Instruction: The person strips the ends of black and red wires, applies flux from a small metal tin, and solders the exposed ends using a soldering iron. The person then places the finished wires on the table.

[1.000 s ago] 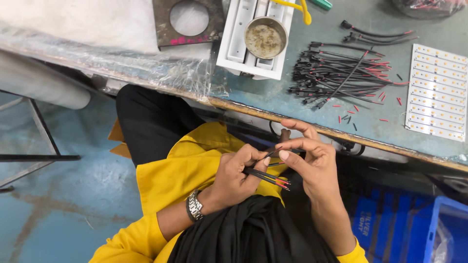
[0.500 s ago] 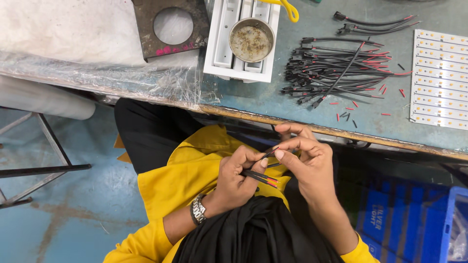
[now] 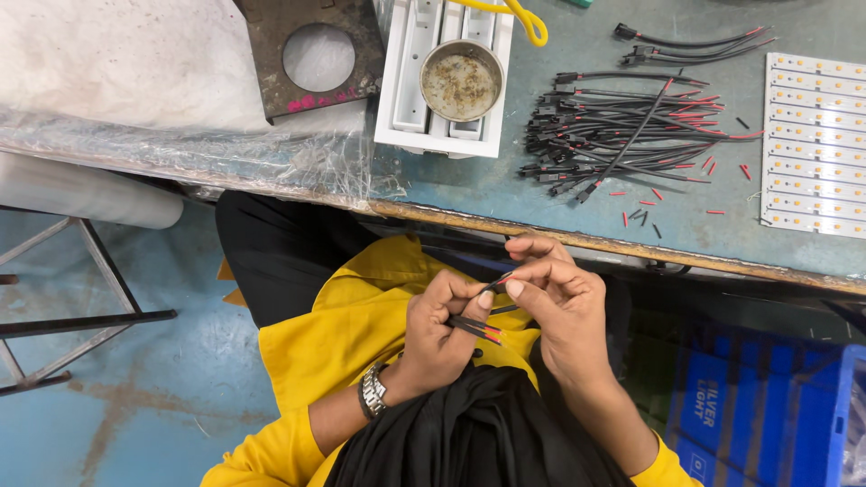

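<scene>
My left hand, with a metal watch on its wrist, grips a few thin black and red wires over my lap. My right hand pinches the end of one black wire between thumb and forefinger, touching the left hand's fingertips. Both hands are below the workbench's front edge. On the bench above lies a pile of black and red wire leads with connectors.
A white block with a round metal pot stands on the bench. LED strip boards lie at the right, a rusty plate with a round hole at the left. Cut insulation bits litter the bench. Blue crates sit below right.
My hands stay together on the wires, the fingers shifting slightly. The view has drifted a little, so the bench sits higher in frame.
</scene>
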A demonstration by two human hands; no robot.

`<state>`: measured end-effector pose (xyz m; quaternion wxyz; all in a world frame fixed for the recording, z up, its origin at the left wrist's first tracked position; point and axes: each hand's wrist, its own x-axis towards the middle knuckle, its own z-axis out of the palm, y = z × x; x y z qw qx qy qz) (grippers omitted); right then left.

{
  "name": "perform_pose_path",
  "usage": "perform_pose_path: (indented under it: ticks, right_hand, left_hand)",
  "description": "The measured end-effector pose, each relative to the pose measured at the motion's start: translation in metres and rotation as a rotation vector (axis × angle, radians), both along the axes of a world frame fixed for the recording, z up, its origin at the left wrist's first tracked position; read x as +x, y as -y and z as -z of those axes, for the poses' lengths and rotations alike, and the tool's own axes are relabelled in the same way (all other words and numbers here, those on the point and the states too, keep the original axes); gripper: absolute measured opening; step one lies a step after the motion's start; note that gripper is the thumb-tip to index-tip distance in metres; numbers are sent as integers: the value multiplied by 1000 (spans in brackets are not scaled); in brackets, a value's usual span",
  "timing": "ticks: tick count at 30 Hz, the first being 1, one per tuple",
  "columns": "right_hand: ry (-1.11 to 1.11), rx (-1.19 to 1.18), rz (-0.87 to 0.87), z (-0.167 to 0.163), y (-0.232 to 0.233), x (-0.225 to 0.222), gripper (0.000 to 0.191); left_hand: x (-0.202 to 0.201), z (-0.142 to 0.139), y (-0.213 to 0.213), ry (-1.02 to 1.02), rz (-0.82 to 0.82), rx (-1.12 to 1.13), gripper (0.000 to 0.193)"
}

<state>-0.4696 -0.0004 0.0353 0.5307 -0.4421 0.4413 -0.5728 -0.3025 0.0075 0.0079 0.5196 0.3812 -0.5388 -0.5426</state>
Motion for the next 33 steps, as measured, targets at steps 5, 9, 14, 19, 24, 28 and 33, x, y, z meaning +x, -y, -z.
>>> perform_pose_path:
  ticks: [5, 9, 14, 19, 24, 28, 33]
  right_hand:
    - [-66, -68, 35, 1, -3, 4, 10]
    - [-170, -144, 69, 1, -5, 8, 10]
    - [-102, -229, 126, -16, 2, -4, 21]
    - [-182, -366, 124, -50, 43, -22, 26]
    - [-841, -546, 1, -73, 113, 5, 63]
    - [-1009, -505, -13, -75, 140, 31, 91]
    - [-1029, -510, 68, -65, 146, 37, 87]
  left_hand:
    - [-2, -1, 0, -92, 7, 51, 13]
    - [-1, -4, 2, -82, -7, 43, 14]
    - [9, -11, 6, -107, 30, 28, 12]
    - [39, -16, 9, -100, -74, -52, 11]
    - [64, -23, 8, -133, -84, 61, 12]
    - [68, -23, 7, -260, -57, 120, 14]
    - [70, -18, 11, -203, -63, 83, 17]
